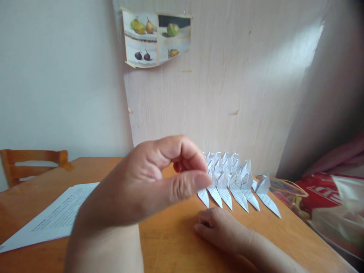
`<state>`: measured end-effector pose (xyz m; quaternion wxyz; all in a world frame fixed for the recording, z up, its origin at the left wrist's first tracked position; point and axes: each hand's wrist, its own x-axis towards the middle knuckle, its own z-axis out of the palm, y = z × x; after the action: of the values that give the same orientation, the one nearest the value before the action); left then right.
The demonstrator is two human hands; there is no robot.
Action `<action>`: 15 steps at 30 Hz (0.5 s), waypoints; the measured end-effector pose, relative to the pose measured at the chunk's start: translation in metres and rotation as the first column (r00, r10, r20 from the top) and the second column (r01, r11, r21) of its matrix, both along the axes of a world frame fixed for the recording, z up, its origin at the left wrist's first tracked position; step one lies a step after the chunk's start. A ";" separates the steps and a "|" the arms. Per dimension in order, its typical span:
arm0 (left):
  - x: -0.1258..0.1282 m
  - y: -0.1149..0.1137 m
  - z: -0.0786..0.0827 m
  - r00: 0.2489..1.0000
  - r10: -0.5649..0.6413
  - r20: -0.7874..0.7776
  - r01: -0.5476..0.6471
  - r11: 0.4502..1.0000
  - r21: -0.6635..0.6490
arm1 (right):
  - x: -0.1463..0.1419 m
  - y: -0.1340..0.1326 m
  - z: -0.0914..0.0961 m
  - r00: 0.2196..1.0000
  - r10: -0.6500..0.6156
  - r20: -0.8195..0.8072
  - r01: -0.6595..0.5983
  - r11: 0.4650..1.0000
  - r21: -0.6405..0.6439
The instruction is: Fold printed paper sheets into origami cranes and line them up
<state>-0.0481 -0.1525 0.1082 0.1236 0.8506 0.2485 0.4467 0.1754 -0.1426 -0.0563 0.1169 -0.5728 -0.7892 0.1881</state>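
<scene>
My left hand (159, 178) is raised in front of me, close to the camera. Its thumb and forefinger curve toward each other in a pinch, and nothing shows between them. Behind the fingertips, on the table, stand several rows of folded paper figures (239, 195) with pointed tips, made from printed paper. Loosely curled, my right hand (217, 225) rests on the table just in front of those figures, and I see nothing in it.
A stack of printed sheets (61, 212) lies on the wooden table (170, 246) at left. A chair (36, 157) stands beyond. Right of the table are a red bag (327, 193) and clear plastic. A fruit poster (157, 40) hangs on the wall.
</scene>
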 end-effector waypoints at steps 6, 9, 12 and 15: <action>0.013 0.051 0.001 0.936 -0.014 0.352 0.087 0.977 -0.194 | -0.002 0.002 -0.003 1.000 0.031 -0.002 -0.031 0.998 0.049; 0.013 0.062 -0.005 0.924 0.013 0.383 0.068 0.978 -0.197 | -0.001 0.002 -0.006 0.999 0.029 -0.016 -0.028 0.997 0.065; 0.013 0.071 -0.008 0.909 0.012 0.416 0.084 0.974 -0.210 | 0.000 0.002 -0.010 0.999 0.023 -0.028 -0.022 0.998 0.055; 0.018 0.087 -0.016 0.903 -0.003 0.430 0.134 0.952 -0.274 | 0.000 0.003 -0.012 0.999 0.017 -0.031 -0.015 0.999 0.045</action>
<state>-0.0297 -0.0658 0.0920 0.3169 0.7128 0.2493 0.5739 0.1757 -0.1395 -0.0683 0.1404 -0.5607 -0.7959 0.1802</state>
